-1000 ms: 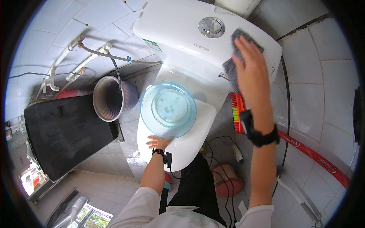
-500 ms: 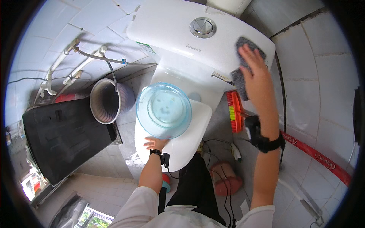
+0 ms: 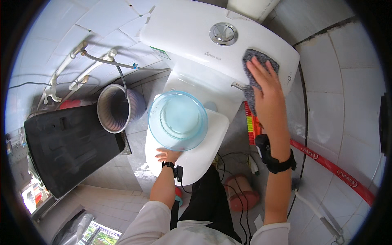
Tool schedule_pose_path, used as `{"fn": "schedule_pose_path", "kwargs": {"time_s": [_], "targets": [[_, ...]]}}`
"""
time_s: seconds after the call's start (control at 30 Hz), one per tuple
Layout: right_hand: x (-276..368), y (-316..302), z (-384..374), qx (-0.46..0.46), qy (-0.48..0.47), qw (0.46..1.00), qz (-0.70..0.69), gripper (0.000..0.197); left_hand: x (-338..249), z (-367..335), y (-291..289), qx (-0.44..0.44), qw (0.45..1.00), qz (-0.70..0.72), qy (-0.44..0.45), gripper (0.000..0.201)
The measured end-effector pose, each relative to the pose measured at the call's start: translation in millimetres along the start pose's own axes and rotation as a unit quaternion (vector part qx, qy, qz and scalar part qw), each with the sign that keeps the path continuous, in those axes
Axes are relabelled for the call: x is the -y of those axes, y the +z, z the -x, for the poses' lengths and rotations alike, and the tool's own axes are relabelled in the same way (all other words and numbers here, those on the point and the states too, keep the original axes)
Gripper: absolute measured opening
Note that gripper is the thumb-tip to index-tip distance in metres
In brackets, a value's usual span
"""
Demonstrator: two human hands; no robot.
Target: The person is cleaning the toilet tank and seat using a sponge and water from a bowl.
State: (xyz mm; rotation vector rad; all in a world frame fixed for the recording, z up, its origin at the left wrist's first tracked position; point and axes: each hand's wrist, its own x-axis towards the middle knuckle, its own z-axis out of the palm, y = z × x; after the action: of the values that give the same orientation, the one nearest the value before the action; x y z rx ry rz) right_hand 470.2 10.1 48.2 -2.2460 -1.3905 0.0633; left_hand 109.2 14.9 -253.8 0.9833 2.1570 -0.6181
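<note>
A dark grey cloth (image 3: pixel 261 67) lies against the front right of the white toilet tank (image 3: pixel 183 28), one end hanging down over the front edge. My right hand (image 3: pixel 267 83) presses it there with the fingers laid along it. On the closed white toilet lid (image 3: pixel 212 139) stands a clear blue plastic basin (image 3: pixel 177 120) with water in it. At the basin's near rim rests my left hand (image 3: pixel 166 155), fingers stretched out and apart, partly hidden by the rim. The round silver flush button (image 3: pixel 223 33) sits on top of the tank.
Left of the toilet are a ribbed bucket (image 3: pixel 118 108) with a hose in it and a black panel (image 3: pixel 73 147). White pipes (image 3: pixel 77 71) run along the tiled wall. On the right are an orange brush (image 3: pixel 252 124), a red pole (image 3: pixel 326 167), a pink stool (image 3: pixel 241 194) and loose cables.
My right hand and the cloth have slid down and a little left on the tank. The view has shifted slightly. My left hand stays by the basin.
</note>
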Motion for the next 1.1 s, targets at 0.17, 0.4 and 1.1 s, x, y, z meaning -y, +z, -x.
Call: {"fn": "schedule_pose_path", "kwargs": {"time_s": [0.17,0.4,1.1], "targets": [[18.4,17.9,-13.1,-0.057,0.008,0.998,0.02,0.041,6.3,-6.3,3.9,-0.005,1.0,0.023,0.008,0.149],[108.6,100.6,-83.9,-0.104,-0.12,0.986,-0.049,0.039,6.0,-3.7,5.9,0.005,0.998,0.062,-0.001,0.151],[85.5,111.3,-216.7,0.043,-0.094,0.994,0.038,0.038,-3.6,19.4,-13.2,0.044,0.996,0.081,0.001,0.148]]}}
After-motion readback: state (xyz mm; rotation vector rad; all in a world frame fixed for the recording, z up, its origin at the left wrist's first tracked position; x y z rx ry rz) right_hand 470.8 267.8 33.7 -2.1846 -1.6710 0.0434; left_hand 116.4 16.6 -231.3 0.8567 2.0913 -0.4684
